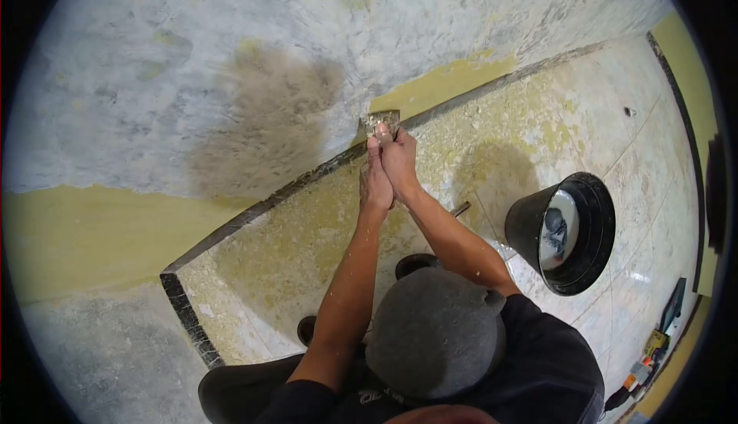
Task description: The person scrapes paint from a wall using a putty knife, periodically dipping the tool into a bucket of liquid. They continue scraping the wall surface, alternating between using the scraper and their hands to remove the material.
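Note:
Both hands are together at the foot of the wall. My left hand [376, 182] and my right hand [399, 164] are wrapped round a flat scraper [382, 120], its wide blade against the lower wall. Pale flakes lie on the blade. Beside it runs a strip of yellow paint [446, 86], while the wall [184, 101] above is whitish and scraped, with a brown damp-looking patch. The scraper's handle is hidden by the fingers.
A black bucket [523, 220] with cloudy liquid and a dark object inside stands at the right. Paint flakes cover the tiled floor [292, 251]. Several tools [639, 370] lie by the right wall. A dark skirting [261, 207] edges the floor.

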Demonstrator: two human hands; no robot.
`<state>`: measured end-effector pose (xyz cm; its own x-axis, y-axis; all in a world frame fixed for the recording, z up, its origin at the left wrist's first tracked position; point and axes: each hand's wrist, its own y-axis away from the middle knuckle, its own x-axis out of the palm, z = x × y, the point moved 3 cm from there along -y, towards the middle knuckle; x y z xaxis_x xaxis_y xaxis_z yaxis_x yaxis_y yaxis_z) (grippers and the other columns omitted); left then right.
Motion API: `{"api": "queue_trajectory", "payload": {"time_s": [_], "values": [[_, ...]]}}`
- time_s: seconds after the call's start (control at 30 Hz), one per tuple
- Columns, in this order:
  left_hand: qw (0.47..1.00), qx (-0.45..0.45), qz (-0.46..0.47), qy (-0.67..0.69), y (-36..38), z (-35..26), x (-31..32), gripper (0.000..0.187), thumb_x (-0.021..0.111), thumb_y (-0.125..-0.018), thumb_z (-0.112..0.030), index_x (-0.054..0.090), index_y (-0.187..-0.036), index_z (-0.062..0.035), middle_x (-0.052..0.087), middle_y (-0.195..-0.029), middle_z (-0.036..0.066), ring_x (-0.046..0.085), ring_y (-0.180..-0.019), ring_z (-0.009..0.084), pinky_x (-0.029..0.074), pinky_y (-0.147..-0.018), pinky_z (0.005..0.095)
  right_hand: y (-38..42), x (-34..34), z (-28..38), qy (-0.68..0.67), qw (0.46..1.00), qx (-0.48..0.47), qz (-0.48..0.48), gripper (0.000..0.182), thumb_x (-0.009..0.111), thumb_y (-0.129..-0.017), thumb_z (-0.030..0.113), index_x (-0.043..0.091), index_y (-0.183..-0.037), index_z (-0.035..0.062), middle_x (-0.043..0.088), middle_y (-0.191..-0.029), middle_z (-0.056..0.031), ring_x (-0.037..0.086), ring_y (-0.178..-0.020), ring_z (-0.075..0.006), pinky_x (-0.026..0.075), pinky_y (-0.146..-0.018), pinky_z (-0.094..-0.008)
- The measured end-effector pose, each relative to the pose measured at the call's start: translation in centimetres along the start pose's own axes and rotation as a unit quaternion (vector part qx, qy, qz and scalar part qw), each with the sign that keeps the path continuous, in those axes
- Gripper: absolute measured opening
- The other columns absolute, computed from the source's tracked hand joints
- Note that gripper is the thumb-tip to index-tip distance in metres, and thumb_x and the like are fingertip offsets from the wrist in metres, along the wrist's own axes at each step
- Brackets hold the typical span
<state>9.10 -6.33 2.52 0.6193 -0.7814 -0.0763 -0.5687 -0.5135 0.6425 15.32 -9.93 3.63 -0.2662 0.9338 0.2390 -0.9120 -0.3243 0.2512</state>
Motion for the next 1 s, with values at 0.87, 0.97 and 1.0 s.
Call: {"api": "queue_trajectory", "payload": {"time_s": [0.87,0.97,1.0], "values": [[0.992,0.097,-0.036,-0.072,-0.6,-1.9,-1.9,0.081,0.020,-0.086,-0.069,0.050,-0.124,-0.0029,0.054,-0.120,0.024,0.050,-0.113,0.0329,0.037,-0.093,0.0379,0.9,2.0,1.9,-0.081,0.995,0.036,0.036,0.019,0.051,-0.091,0.013,0.055,-0.078,0.0000,0.052,-0.068,0.0021,0.042,-0.064,-0.0075,0.038,-0.056,-0.0251],[0.995,0.085,0.039,-0.022,-1.1,-0.5,-1.5,0.085,0.018,-0.084,-0.072,0.049,-0.126,-0.0057,0.049,-0.125,0.025,0.044,-0.120,0.0367,0.034,-0.096,0.0406,-0.3,1.7,1.1,-0.064,0.996,-0.027,0.057,0.019,0.052,-0.091,0.014,0.056,-0.079,-0.0004,0.053,-0.068,0.0012,0.043,-0.065,-0.0079,0.039,-0.057,-0.0253],[0.994,0.094,-0.010,-0.062,-1.6,0.4,-1.7,0.086,0.018,-0.083,-0.073,0.051,-0.123,-0.0044,0.050,-0.123,0.025,0.046,-0.117,0.0371,0.035,-0.095,0.0410,-0.4,2.0,1.1,-0.065,0.995,-0.034,0.062,0.019,0.052,-0.091,0.014,0.056,-0.079,-0.0004,0.053,-0.068,0.0012,0.043,-0.065,-0.0079,0.039,-0.057,-0.0253]]}}
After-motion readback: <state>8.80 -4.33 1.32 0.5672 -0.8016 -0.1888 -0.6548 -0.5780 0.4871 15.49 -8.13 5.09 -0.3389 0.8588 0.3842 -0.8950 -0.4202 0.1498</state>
